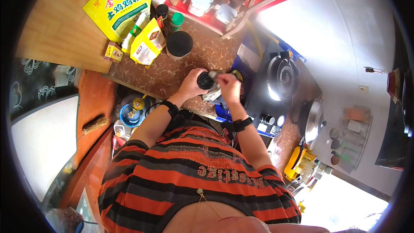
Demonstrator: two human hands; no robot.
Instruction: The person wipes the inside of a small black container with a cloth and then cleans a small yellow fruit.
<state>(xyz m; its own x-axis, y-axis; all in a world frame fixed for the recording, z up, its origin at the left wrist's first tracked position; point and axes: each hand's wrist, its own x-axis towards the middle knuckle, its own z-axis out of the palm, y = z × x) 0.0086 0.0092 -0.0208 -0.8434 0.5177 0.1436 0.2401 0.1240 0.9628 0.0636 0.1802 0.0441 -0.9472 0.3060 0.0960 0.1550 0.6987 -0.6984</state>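
My left hand grips a small container with a round black top above the brown marbled counter. Close to its right side is my right hand, blurred, with its fingers bent; whether it pinches anything is unclear. Beneath and between both hands lies a crumpled greyish cloth or bag, partly covered by them. A wider jar with a black lid stands beyond my left hand. Near it are a green-capped bottle and yellow seasoning packets.
At the right is a gas stove with a round burner; a lidded pan sits farther right. A rack holds jars and white containers at the back. Below the counter's left edge is a blue-rimmed gas fitting.
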